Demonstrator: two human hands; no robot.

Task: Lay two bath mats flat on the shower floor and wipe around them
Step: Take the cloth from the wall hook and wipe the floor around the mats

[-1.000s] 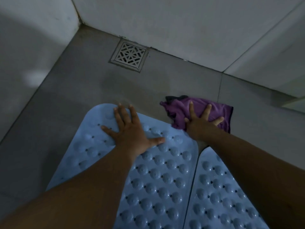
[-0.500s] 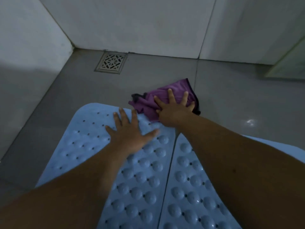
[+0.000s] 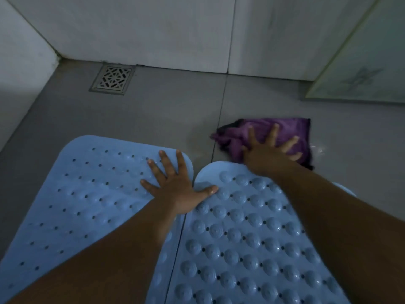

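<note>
Since half a second ago the purple cloth (image 3: 285,132) and the right hand (image 3: 266,153) on it have slid rightward across the floor, away from the left mat's far corner to a spot beyond the right mat's far edge

The right hand lies flat on the cloth with fingers spread and straight, pressing it against the grey shower floor (image 3: 153,115). The left hand (image 3: 177,189) rests palm down, fingers splayed and relaxed, near the far right corner of the left bath mat (image 3: 87,194), its thumb reaching over the seam onto the right bath mat (image 3: 241,238). Both pale blue mats lie flat, side by side, edges nearly touching. A square metal drain grate (image 3: 112,80) sits in the far left corner by the white wall tiles (image 3: 153,34)
</note>
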